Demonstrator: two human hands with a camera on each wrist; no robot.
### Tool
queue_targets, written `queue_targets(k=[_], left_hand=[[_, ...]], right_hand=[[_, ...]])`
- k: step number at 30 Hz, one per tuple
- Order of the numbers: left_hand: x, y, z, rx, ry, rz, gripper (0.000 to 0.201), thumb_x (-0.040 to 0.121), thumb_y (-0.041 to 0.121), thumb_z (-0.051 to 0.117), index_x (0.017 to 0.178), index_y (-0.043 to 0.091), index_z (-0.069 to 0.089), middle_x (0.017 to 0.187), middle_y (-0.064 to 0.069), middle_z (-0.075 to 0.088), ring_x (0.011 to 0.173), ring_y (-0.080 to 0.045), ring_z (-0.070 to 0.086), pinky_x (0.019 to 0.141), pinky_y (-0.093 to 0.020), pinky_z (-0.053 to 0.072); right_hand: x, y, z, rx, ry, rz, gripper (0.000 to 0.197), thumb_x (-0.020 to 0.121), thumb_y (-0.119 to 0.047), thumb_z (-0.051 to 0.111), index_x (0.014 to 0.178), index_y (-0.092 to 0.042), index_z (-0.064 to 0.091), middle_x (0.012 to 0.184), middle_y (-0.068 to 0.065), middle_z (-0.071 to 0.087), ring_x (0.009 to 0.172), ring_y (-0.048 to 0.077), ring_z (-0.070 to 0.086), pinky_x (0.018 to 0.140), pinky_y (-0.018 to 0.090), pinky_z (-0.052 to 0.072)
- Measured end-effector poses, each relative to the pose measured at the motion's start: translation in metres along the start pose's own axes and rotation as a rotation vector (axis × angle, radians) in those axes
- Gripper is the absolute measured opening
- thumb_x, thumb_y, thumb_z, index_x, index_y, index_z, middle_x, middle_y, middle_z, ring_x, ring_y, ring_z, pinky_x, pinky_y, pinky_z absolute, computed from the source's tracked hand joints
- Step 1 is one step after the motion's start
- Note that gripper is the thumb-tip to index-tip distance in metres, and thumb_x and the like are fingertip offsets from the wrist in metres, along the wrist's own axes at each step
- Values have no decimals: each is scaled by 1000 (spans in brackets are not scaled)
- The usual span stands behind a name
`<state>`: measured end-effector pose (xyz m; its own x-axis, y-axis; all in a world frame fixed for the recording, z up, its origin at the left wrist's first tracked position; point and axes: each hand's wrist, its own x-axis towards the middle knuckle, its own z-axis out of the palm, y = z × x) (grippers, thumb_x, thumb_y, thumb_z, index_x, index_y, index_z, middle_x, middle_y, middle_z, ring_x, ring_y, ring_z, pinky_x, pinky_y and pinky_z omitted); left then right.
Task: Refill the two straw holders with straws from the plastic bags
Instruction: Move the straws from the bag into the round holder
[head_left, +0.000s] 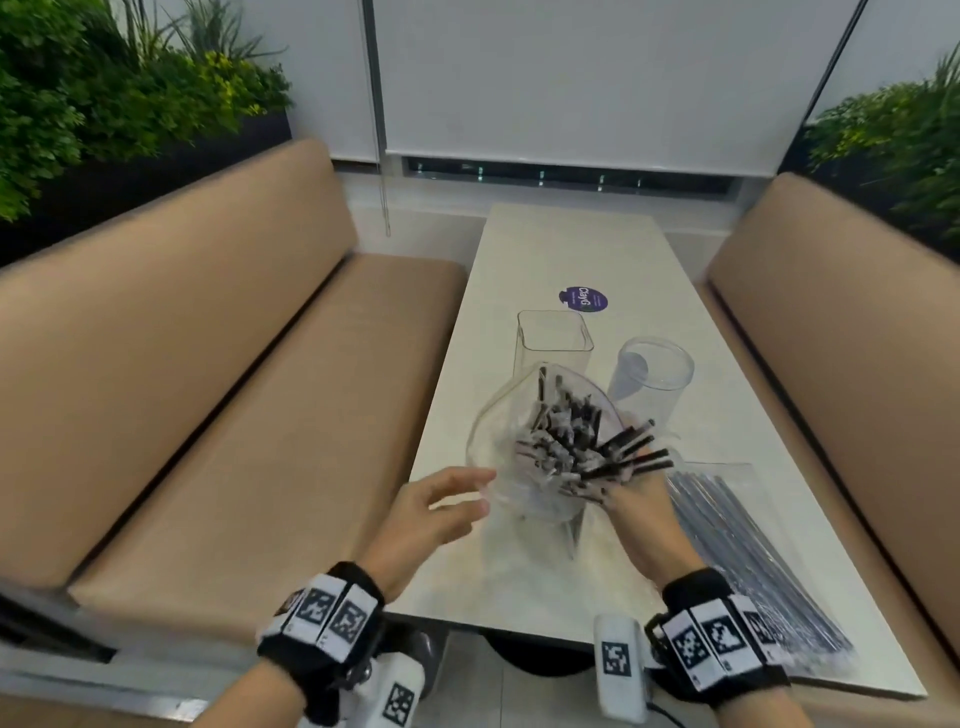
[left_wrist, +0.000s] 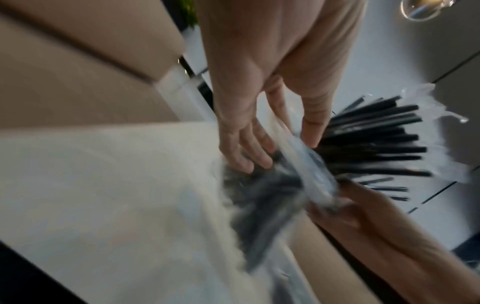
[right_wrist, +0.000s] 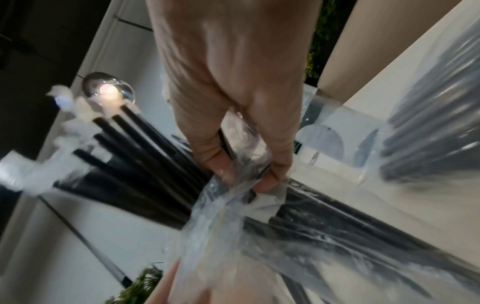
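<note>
Two clear straw holders stand on the table with nothing in them: a square holder and, to its right, a round holder. In front of them an open plastic bag of black straws is held above the table. My right hand grips the bag and straws, thumb and fingers pinching the film, and straw ends fan out past it. My left hand has straight fingers at the bag's left side, with film between thumb and fingers. A second full bag lies flat at the table's right.
The narrow white table has a purple sticker behind the holders. Tan padded benches run along the left side and the right side. Green plants stand behind both benches, and a window blind hangs at the far end.
</note>
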<state>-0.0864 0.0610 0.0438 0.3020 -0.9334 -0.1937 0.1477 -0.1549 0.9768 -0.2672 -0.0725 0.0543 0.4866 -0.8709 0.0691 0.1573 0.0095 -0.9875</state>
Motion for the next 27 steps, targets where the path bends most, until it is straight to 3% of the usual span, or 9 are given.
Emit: queue_targets(k=[1,3,6,8,11,15,20,23,27], left_hand=[[1,0,-11,61,67,13,30,80,4,74,105,19,68,113,-5,66,104,-17,64,81,-16,52],[9,2,-27,129,107,48,49,74,0,78,116,12,55,130,-3,57,119,-15,58,87,-19,51],[25,13,-28,380,-88,73,107,62,10,89,143,36,23,149,14,28,136,-2,31,102,-25,36],[36,18,-17,460,-251,89,123,55,15,93,148,32,14,150,15,32,136,2,31,108,-23,34],[44,25,-1,371,-332,91,80,58,-3,87,127,8,50,103,17,71,101,6,64,86,-12,50],[49,20,-4,286,-191,167,24,67,-12,78,84,5,72,78,2,78,81,-7,73,73,-18,55],[55,5,-4,155,-12,124,27,70,-5,79,95,-1,72,91,-11,77,90,-19,74,76,-20,57],[62,20,8,142,123,262,23,72,3,82,93,-3,74,90,-12,77,87,-16,74,75,-17,57],[83,17,29,78,135,307,41,65,7,85,103,11,71,91,9,78,92,-3,72,81,-19,56]], right_hand=[[0,3,-5,-22,-37,33,62,75,1,79,130,-14,57,125,9,68,119,23,64,95,45,54],[-3,5,-8,-38,-104,89,51,82,10,68,126,-12,58,118,5,72,110,16,68,84,31,59],[-3,1,2,-67,-207,127,34,93,5,53,120,-16,58,105,-13,76,102,2,69,77,15,54],[0,-2,14,-106,-268,161,34,93,-5,56,122,-22,57,108,-17,73,107,0,66,80,12,52],[8,-2,25,-126,-309,176,30,90,-1,59,117,-14,61,102,-12,76,103,8,69,78,16,54],[19,5,18,-2,-281,304,44,88,6,64,126,-17,58,115,15,72,106,30,69,86,36,59],[28,1,1,-263,-130,173,52,88,12,55,109,-34,67,118,4,68,110,19,67,85,28,54],[37,-22,6,-228,13,-56,49,86,16,53,115,-23,65,111,4,68,106,16,67,88,26,56],[50,-22,21,-238,-117,-118,57,75,-10,64,130,-20,51,120,1,64,106,16,65,87,30,57]])
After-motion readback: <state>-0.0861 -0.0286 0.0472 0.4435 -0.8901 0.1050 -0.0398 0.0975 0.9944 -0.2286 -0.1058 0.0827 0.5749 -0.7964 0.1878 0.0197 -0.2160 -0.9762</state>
